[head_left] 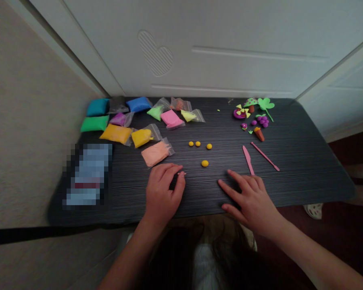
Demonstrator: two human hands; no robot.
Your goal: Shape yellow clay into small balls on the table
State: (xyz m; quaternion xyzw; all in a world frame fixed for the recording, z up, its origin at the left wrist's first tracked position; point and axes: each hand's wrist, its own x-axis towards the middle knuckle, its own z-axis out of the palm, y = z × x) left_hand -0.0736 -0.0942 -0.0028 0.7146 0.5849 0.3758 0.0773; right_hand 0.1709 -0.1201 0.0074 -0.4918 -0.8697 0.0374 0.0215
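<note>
My left hand [163,189] is at the table's front half, just below a bag of peach clay [155,153]. Its thumb and index fingertips close on a tiny pale piece of clay [182,173], mostly covered by the fingers. To the right, my right hand [246,197] is open with fingers spread low over the tabletop, holding nothing. Its fingers reach close to a pink plastic clay knife [247,159]. Between and beyond the hands lie small yellow clay balls: a larger one [205,163] nearer me, and three smaller, one of them [209,146] farthest right.
Bags of coloured clay, including an orange one [116,133] and a blue one [139,104], fill the back left. A blurred-out phone-like object [89,175] lies at left. Clay figures, including purple grapes [263,121] and a green clover [265,104], sit back right. A pink stick tool [265,156] lies nearby.
</note>
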